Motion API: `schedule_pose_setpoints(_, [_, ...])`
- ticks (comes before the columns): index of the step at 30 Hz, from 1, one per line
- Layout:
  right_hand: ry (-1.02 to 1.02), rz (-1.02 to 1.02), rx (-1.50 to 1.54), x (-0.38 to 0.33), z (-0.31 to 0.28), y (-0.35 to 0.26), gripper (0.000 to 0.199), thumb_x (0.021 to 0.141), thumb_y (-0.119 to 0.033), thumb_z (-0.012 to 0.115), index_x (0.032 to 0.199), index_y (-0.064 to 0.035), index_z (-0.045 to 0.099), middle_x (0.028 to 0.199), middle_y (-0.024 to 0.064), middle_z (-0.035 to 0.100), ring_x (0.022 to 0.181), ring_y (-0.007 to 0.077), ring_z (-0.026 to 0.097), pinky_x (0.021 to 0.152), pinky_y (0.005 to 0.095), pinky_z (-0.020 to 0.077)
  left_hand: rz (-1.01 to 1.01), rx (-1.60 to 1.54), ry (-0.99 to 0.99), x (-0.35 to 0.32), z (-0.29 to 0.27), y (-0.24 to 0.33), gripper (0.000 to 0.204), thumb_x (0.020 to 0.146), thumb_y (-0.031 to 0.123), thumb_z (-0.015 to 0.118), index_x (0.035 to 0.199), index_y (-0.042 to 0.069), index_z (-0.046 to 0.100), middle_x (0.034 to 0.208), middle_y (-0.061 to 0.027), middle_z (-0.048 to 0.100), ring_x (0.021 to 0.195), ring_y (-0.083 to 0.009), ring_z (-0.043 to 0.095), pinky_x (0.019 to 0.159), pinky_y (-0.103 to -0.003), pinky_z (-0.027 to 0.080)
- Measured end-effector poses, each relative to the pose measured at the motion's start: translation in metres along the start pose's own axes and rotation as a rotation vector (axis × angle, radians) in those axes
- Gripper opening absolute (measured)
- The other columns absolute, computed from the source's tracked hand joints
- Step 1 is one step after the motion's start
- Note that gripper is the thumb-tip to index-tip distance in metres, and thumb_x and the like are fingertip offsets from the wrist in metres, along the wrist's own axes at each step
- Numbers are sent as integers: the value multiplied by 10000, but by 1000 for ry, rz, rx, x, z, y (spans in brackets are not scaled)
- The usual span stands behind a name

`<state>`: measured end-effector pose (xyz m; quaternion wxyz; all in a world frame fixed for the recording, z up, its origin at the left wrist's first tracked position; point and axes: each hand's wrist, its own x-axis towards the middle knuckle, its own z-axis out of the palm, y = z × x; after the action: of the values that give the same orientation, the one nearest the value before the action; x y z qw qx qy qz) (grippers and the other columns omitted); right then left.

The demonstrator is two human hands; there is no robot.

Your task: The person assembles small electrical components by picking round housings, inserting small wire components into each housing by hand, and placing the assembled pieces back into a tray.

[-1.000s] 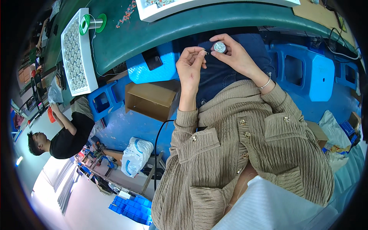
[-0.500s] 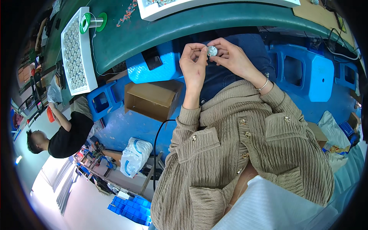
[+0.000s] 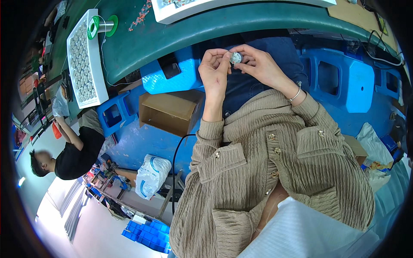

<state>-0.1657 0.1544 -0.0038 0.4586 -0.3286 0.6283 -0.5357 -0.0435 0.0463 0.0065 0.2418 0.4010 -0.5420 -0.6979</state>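
A small round, silvery-white disc-shaped part (image 3: 236, 58) is held up between my two hands, below the edge of the green table. My right hand (image 3: 261, 65) grips its right side, thumb below and fingers above. The thumb and index finger of my left hand (image 3: 214, 72) are pinched together at its left edge; whether a tiny piece sits between them is too small to tell. Past the table edge, a white foam tray (image 3: 104, 92) holds many similar round parts in rows. Next to it stands a green-flanged spool of silvery wire (image 3: 105, 27).
The green table (image 3: 206, 36) runs across the top, with small red parts with leads (image 3: 140, 18) scattered on it and another white tray (image 3: 172, 18). Blue stools (image 3: 350, 81) and an open cardboard box (image 3: 165, 114) stand below. A person in black (image 3: 79, 150) is at far left.
Both hands and the round part have shifted slightly left, and the part has turned a little between the fingers. The person at far left has moved their arms.
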Motion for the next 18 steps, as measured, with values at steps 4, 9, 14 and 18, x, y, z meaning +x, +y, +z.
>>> schedule_pose_setpoints(4, [10,3,-20,0,0,2,340,937,-2,671,1274,-29,633,1050,77,711,860,125,689,750,242,574,2,87,9,1,1,-1,74,945,-7,671,1006,-21,631,855,-79,666,623,-81,537,543,-196,432])
schedule_pose_setpoints(9, [41,60,122,1,0,-2,270,970,-63,656,1238,-33,667,993,62,723,834,116,693,711,221,563,23,133,-5,0,1,1,65,939,-10,672,994,-18,639,858,-73,672,622,-79,538,536,-197,430])
schedule_pose_setpoints(14, [99,93,79,2,-1,-4,213,990,-109,644,1180,-32,703,944,49,731,808,105,694,674,204,550,67,278,-25,-3,4,8,58,929,-16,675,982,-18,652,872,-68,681,631,-79,548,540,-191,432])
schedule_pose_setpoints(18, [156,104,21,0,-3,-1,187,979,-102,656,1139,-32,721,924,45,737,792,98,696,663,198,544,111,533,-94,-7,8,15,66,920,-17,680,983,-25,666,877,-70,691,638,-86,568,552,-195,462])
